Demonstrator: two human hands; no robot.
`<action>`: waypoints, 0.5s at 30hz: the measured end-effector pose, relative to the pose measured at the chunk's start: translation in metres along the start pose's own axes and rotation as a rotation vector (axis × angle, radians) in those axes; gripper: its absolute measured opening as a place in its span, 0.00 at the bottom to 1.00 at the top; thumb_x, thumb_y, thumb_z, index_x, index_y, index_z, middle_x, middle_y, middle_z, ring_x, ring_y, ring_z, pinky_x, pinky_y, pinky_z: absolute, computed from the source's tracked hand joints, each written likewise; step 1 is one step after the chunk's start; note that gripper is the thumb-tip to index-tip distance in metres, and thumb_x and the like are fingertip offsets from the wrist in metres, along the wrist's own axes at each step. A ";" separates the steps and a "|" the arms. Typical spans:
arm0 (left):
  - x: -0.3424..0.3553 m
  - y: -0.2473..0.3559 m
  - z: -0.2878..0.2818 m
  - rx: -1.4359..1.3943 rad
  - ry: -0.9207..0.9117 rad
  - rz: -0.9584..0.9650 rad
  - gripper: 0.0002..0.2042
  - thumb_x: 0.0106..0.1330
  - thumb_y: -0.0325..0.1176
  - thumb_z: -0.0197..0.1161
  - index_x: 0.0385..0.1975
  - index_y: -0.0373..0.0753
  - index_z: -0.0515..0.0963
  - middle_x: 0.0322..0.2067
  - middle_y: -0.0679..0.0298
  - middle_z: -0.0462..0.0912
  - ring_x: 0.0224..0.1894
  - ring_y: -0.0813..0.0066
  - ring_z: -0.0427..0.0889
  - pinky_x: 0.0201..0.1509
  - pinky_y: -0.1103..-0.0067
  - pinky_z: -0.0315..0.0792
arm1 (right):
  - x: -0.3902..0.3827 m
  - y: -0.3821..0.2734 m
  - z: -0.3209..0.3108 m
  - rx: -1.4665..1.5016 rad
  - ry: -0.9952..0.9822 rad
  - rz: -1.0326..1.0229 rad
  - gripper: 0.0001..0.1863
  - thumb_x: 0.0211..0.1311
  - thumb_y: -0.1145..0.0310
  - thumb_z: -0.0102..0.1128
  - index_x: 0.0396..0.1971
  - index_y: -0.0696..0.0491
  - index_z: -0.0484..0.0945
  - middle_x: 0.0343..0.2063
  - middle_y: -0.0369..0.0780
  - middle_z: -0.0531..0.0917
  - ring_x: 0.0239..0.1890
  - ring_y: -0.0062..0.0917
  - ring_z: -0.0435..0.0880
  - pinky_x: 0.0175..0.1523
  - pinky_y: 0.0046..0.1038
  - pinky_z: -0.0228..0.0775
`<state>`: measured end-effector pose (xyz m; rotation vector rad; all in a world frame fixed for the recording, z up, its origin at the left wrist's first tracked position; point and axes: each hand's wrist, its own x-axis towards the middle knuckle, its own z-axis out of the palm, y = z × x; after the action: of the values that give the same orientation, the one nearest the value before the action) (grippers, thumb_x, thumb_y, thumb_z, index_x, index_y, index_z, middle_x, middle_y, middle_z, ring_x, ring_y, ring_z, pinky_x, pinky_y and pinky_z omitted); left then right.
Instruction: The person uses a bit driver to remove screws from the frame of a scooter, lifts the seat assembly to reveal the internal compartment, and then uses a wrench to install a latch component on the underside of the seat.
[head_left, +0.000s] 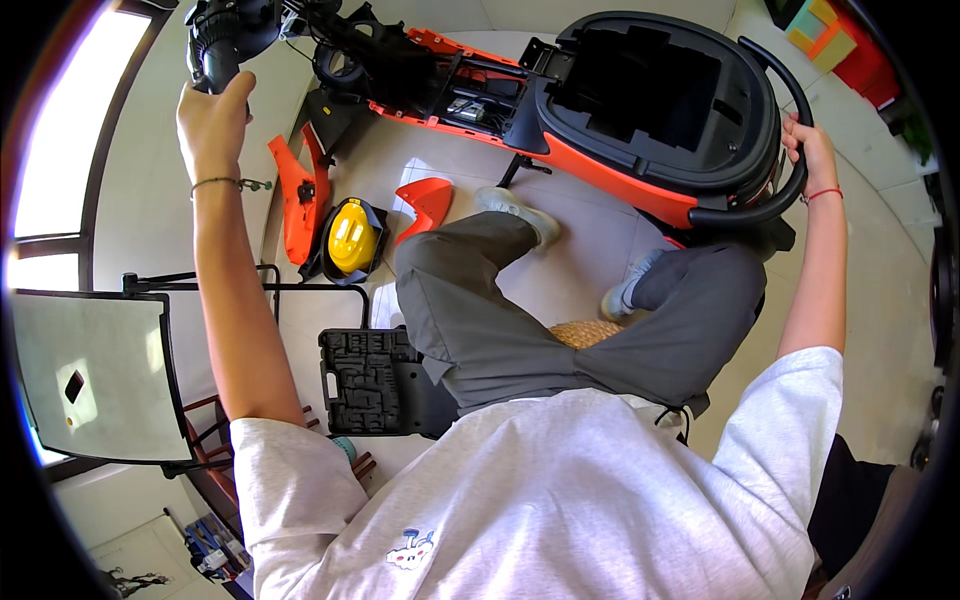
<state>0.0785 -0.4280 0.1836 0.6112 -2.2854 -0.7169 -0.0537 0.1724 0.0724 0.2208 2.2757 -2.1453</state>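
Observation:
An orange and black electric scooter point(600, 178) stretches across the far side, partly stripped of its panels. At far left my left hand point(215, 125) is wrapped round the black handlebar grip point(222, 65). My right hand point(810, 150) curls its fingers round the curved black rear grab rail point(797, 100). Between them, the scooter's frame lies exposed, with wiring and a small silvery part point(468, 110) inside. Behind that sits the large black open compartment point(640, 90), its inside too dark to make out.
Orange body panels point(297, 205) and a smaller orange panel point(425, 205) lie on the tiled floor, near a yellow helmet point(352, 238). A black tool case point(362, 382) rests left of my legs. A whiteboard on a stand point(95, 375) occupies the left side.

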 end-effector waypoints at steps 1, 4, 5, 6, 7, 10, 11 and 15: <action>-0.003 0.001 0.001 -0.001 0.011 -0.005 0.16 0.42 0.39 0.63 0.25 0.35 0.72 0.17 0.64 0.75 0.19 0.77 0.76 0.28 0.81 0.70 | -0.005 -0.004 0.005 -0.003 0.031 -0.005 0.17 0.48 0.77 0.49 0.41 0.61 0.63 0.16 0.33 0.69 0.14 0.14 0.64 0.19 0.15 0.51; -0.011 0.001 0.000 0.004 0.039 -0.030 0.15 0.42 0.40 0.62 0.25 0.35 0.71 0.17 0.63 0.75 0.18 0.76 0.76 0.29 0.80 0.70 | -0.002 -0.001 0.002 -0.095 -0.054 -0.080 0.11 0.49 0.77 0.48 0.36 0.59 0.67 0.14 0.32 0.68 0.13 0.14 0.63 0.19 0.17 0.51; -0.013 0.001 -0.002 0.013 0.045 -0.035 0.15 0.42 0.40 0.62 0.25 0.35 0.71 0.17 0.63 0.75 0.18 0.76 0.76 0.29 0.80 0.70 | -0.004 0.002 0.004 -0.095 -0.008 -0.078 0.08 0.50 0.76 0.47 0.32 0.57 0.69 0.15 0.32 0.68 0.13 0.14 0.63 0.20 0.18 0.51; -0.015 -0.002 -0.003 0.016 0.053 -0.048 0.15 0.42 0.40 0.62 0.25 0.35 0.71 0.17 0.63 0.75 0.18 0.76 0.75 0.29 0.80 0.70 | -0.011 -0.004 0.013 -0.111 0.013 -0.070 0.07 0.50 0.76 0.47 0.32 0.57 0.69 0.14 0.32 0.68 0.13 0.14 0.63 0.20 0.18 0.51; -0.015 -0.005 -0.005 0.023 0.057 -0.058 0.15 0.42 0.40 0.62 0.25 0.36 0.71 0.17 0.63 0.75 0.19 0.76 0.76 0.29 0.80 0.70 | -0.016 -0.009 0.021 -0.126 0.035 -0.061 0.07 0.50 0.76 0.47 0.32 0.57 0.69 0.14 0.32 0.68 0.13 0.14 0.63 0.20 0.18 0.51; -0.018 -0.014 -0.008 0.019 0.054 -0.081 0.15 0.42 0.40 0.62 0.25 0.36 0.71 0.17 0.63 0.75 0.19 0.76 0.76 0.30 0.80 0.70 | -0.012 -0.012 0.022 -0.165 0.031 -0.061 0.07 0.51 0.75 0.48 0.32 0.56 0.69 0.14 0.32 0.68 0.13 0.14 0.63 0.20 0.18 0.51; -0.017 -0.013 -0.006 0.014 0.040 -0.088 0.16 0.42 0.40 0.62 0.26 0.36 0.71 0.17 0.64 0.75 0.20 0.76 0.75 0.31 0.79 0.70 | -0.010 -0.009 0.019 -0.177 0.020 -0.063 0.07 0.51 0.75 0.48 0.32 0.56 0.69 0.14 0.32 0.68 0.13 0.14 0.64 0.20 0.18 0.52; -0.011 -0.012 0.004 0.019 0.051 -0.038 0.16 0.45 0.41 0.65 0.25 0.34 0.73 0.17 0.65 0.74 0.20 0.78 0.73 0.29 0.81 0.68 | 0.001 -0.005 -0.016 -0.213 -0.045 -0.055 0.09 0.54 0.72 0.51 0.34 0.57 0.71 0.17 0.34 0.74 0.16 0.15 0.70 0.22 0.17 0.58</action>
<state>0.0856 -0.4290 0.1681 0.6759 -2.2411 -0.6911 -0.0532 0.1878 0.0779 0.1069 2.4872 -1.8890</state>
